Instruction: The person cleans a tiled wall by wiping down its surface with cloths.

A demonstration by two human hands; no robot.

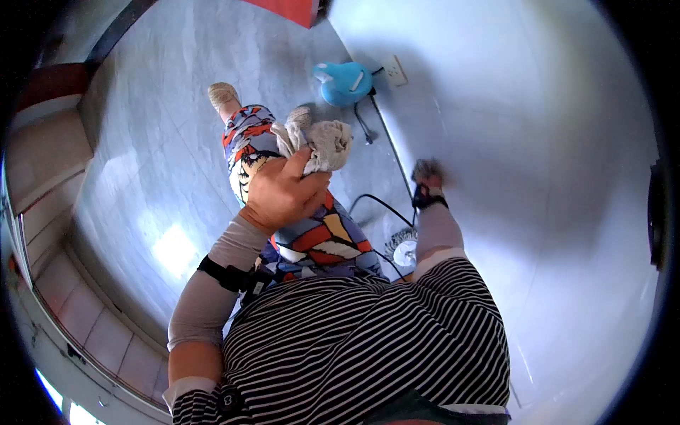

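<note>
My left hand (287,191) is closed around a crumpled off-white cloth (330,145), held above my patterned trousers. On the right, my right hand (428,173) is beside the pale wall, with a dark band at its wrist. That hand is dark and blurred, so its fingers and anything in them cannot be made out. Close to the right forearm, low down, is a round whitish thing with a grey fringed edge (404,249), partly hidden by my body.
A light blue plastic item (345,83) lies on the grey floor (156,149) near a wall socket (395,70). Black cables (379,200) run along the wall's foot. A red object (287,10) is at the top. White cabinets or panels line the left.
</note>
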